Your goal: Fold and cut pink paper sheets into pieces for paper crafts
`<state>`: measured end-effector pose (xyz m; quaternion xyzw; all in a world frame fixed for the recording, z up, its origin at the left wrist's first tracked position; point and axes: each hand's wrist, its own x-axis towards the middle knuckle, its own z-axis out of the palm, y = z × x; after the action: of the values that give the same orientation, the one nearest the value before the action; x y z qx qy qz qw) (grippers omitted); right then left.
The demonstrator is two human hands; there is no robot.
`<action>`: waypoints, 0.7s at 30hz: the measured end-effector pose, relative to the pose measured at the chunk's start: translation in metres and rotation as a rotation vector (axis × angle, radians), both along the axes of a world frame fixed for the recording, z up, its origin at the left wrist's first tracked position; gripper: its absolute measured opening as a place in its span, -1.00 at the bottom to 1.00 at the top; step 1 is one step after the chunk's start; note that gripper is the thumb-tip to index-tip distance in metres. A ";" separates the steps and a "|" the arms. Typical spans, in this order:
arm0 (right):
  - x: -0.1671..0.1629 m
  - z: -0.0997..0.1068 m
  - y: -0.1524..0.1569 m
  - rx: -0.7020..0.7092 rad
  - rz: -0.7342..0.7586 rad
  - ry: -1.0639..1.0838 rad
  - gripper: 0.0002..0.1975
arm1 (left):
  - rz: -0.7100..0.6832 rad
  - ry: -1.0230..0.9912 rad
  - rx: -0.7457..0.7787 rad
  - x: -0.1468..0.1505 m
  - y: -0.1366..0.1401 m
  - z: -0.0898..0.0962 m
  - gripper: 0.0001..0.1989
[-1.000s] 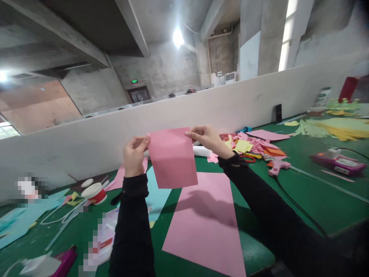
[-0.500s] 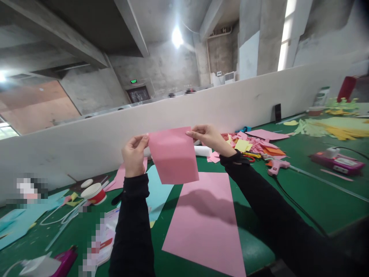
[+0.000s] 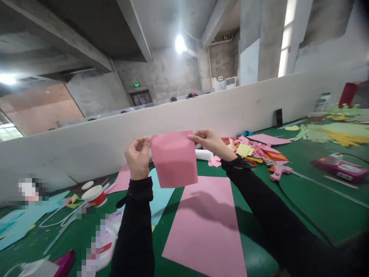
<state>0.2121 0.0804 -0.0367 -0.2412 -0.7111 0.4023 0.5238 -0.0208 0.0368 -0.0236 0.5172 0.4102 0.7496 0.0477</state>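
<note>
Nearest me, a large flat pink paper sheet (image 3: 207, 234) is lying on the green tabletop (image 3: 311, 196), and a light blue paper sheet (image 3: 160, 196) is showing beyond my left sleeve. Above the far part of that large sheet I am holding up a smaller four-sided piece of pink paper (image 3: 174, 161), clear of the table. My left hand (image 3: 138, 157) is pinching its upper left corner between thumb and fingers, and my right hand (image 3: 211, 144) is pinching the upper right corner the same way, so both grips are narrow. I am judging the piece to be very light, thin and bendy, likely to crease or tear under a hard tug, with little slip; the two corners are seeming the right places for holding, the pinch kept soft. One broad face is facing me, the top edge is rising slightly toward my right, and the free lower edge is hanging downward; its long axis is apparently running top to bottom. Farther out, a red-and-white paper cup (image 3: 95, 195) is standing on my left, while a pink glue gun (image 3: 279, 172) and, beyond it, a heap of coloured paper scraps (image 3: 259, 148) are lying on my right, before a low white partition (image 3: 173, 115).
</note>
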 end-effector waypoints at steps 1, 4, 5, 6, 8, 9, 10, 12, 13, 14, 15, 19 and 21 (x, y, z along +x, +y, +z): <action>0.001 0.001 0.000 0.004 -0.019 -0.020 -0.70 | 0.003 0.021 -0.002 0.001 -0.001 0.000 -0.72; 0.006 0.002 0.002 0.015 -0.069 -0.092 -0.72 | 0.006 0.058 0.011 0.003 -0.004 0.002 -0.73; 0.007 0.002 0.003 0.026 -0.094 -0.100 -0.71 | 0.006 0.063 0.019 0.004 -0.005 0.002 -0.74; 0.007 0.002 0.004 0.048 -0.133 -0.096 -0.67 | 0.006 0.074 0.024 0.005 -0.007 0.003 -0.75; 0.006 0.001 0.004 0.121 -0.240 -0.069 -0.59 | 0.008 0.132 0.021 0.009 -0.010 0.003 -0.77; 0.005 0.001 0.002 0.170 -0.288 -0.060 -0.59 | 0.011 0.184 0.013 0.011 -0.012 0.003 -0.78; 0.003 0.002 0.000 0.224 -0.321 -0.062 -0.61 | 0.017 0.246 -0.003 0.015 -0.013 0.003 -0.79; -0.002 0.003 -0.009 0.326 -0.324 -0.096 -0.66 | 0.029 0.381 -0.050 0.024 -0.017 0.003 -0.80; -0.005 0.004 -0.014 0.362 -0.313 -0.120 -0.68 | 0.032 0.443 -0.078 0.029 -0.018 0.002 -0.81; -0.007 0.004 -0.019 0.383 -0.294 -0.148 -0.67 | 0.025 0.506 -0.110 0.035 -0.019 0.001 -0.81; -0.009 0.005 -0.023 0.385 -0.276 -0.170 -0.66 | 0.010 0.554 -0.128 0.040 -0.020 0.000 -0.81; -0.010 0.007 -0.030 0.385 -0.179 -0.209 -0.71 | -0.053 0.563 -0.179 0.055 -0.021 -0.006 -0.78; -0.008 0.007 -0.029 0.380 -0.139 -0.182 -0.71 | -0.116 0.492 -0.219 0.057 -0.019 -0.008 -0.75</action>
<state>0.2038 0.0510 -0.0297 -0.2219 -0.8000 0.2007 0.5201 0.0359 0.0175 -0.0313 0.6981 0.4577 0.5487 0.0453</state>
